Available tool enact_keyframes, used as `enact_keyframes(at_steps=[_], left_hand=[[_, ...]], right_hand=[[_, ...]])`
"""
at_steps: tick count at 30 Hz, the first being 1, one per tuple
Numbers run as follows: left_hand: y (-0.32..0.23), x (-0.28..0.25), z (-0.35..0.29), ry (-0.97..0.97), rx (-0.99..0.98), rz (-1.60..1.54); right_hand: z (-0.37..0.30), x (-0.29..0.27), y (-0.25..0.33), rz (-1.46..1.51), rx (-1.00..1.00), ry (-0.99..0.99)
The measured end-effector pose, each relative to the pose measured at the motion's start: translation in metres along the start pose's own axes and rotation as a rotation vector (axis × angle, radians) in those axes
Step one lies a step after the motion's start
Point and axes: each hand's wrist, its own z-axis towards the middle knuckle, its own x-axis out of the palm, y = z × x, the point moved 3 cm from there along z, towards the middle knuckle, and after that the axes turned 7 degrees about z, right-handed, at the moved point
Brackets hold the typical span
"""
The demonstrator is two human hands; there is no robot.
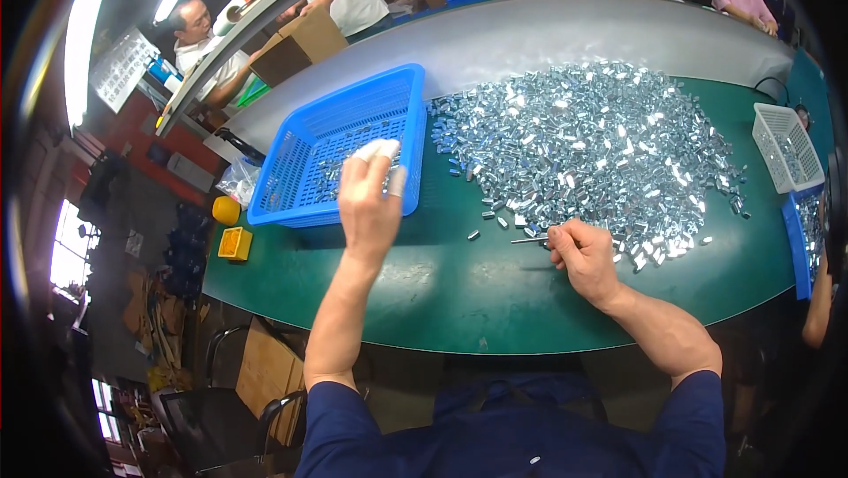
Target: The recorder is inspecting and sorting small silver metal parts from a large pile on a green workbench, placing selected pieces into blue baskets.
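Observation:
My left hand [368, 208] reaches over the near right side of a blue plastic basket [296, 213]. White covers wrap some of its fingertips, and the thumb stands apart from the fingers; I see nothing held between them. Small metal pieces [331, 179] lie scattered on the basket's slotted bottom, partly hidden by that hand. At the near edge of a big heap of shiny, short metal parts [601, 147], my right hand [585, 257] is closed around a thin metal rod [528, 240]. The rod's tip points left above the green tabletop.
The heap spreads across the green table [442, 301]. On the right stand a white basket [784, 147] and a blue bin [802, 244], both with metal parts. A yellow box [235, 244] sits at the left edge. Behind a low grey partition [707, 32], other people sit or stand.

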Motion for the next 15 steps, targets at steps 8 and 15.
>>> enact_keyframes(at_steps=[8, 15], left_hand=[[-0.06, 0.07, -0.092, 0.555, 0.068, -0.274], [-0.053, 0.064, -0.093, 0.499, -0.049, -0.266]], right_hand=[[0.002, 0.002, 0.0, 0.024, 0.014, -0.001], [-0.002, 0.002, 0.003, 0.015, 0.038, 0.037]])
